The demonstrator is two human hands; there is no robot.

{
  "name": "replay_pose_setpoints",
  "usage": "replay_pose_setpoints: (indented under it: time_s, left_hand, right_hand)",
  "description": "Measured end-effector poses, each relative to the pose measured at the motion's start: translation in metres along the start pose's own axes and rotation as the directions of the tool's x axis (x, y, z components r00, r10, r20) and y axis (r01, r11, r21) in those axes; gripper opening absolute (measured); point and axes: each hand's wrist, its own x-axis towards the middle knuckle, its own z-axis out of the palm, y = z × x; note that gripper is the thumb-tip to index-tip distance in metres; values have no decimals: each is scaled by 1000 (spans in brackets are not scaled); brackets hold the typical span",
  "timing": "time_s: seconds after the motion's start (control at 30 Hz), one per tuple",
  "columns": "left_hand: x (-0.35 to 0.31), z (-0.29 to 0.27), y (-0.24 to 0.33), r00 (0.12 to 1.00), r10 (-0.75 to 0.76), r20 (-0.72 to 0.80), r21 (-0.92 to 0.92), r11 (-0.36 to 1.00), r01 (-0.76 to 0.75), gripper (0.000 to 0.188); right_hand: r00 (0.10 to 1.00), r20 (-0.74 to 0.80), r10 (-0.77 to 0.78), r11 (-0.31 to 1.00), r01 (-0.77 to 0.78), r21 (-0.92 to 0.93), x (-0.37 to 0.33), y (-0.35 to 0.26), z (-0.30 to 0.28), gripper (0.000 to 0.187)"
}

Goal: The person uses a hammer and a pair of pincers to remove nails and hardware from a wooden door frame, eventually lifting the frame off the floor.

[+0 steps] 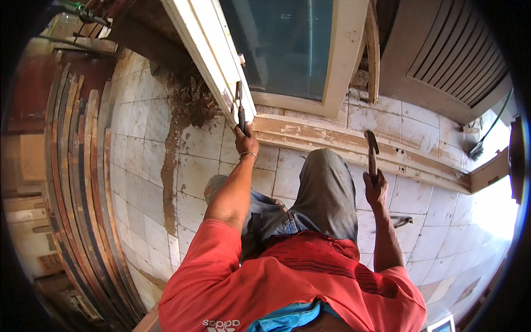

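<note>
From my end I see the left hand (246, 138) near 11 o'clock, its fingers curled closed round the dark grip of a chisel-like tool (241, 117); the tip is too small for me to say what kind it is. Its metal end lies over the foot of the white post (207, 47), which runs up toward 11 o'clock from the corner of the sill (315, 133). Out at 3 o'clock, the right hand (376, 188) has its fingers wrapped round the handle of a hammer (373, 155), well apart from the tool.

A bad swing worries me most: the left fist covers the near end of the grip, leaving little to strike, so a crooked blow could land on bare knuckles. The knee (326, 166) lies between the hands, and a low swing might catch it.

I also judge that the metal could skid off the painted face if held too flat. The glass (287, 55) at 12 o'clock stands just beside the post, so a slip or hard jolt could crack it.

At 10 o'clock, rubble (196, 105) is strewn over the tiles (196, 171); loose bits could roll underfoot and spoil the person's footing.
</note>
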Motion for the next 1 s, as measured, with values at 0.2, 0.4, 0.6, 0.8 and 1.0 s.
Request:
replay_pose_setpoints:
  time_s: [0.2, 0.4, 0.6, 0.8, 1.0]
  left_hand:
    - [1, 14, -21, 1000, 10, -18, -34, 999, -11, 48]
    - [2, 18, -32, 995, 96, 5, -86, 992, -95, 46]
    - [-3, 21, -31, 999, 30, -14, -110, 993, -31, 46]
    - [6, 24, -32, 990, -37, 139, -92, 994, 50, 49]
    - [11, 30, -37, 998, 1, 55, -64, 998, 2, 43]
  right_hand:
    - [966, 210, -149, 987, 158, -25, 61, -131, 21, 64]
    - [841, 357, -406, 900, 436, -3, 87, -222, 70, 45]
    - [686, 209, -697, 713, 632, 303, 98, -236, 128, 47]
    - [489, 318, -812, 545, 830, 116, 128, -262, 169, 46]
    - [668, 166, -725, 670, 630, 393, 104, -269, 152, 39]
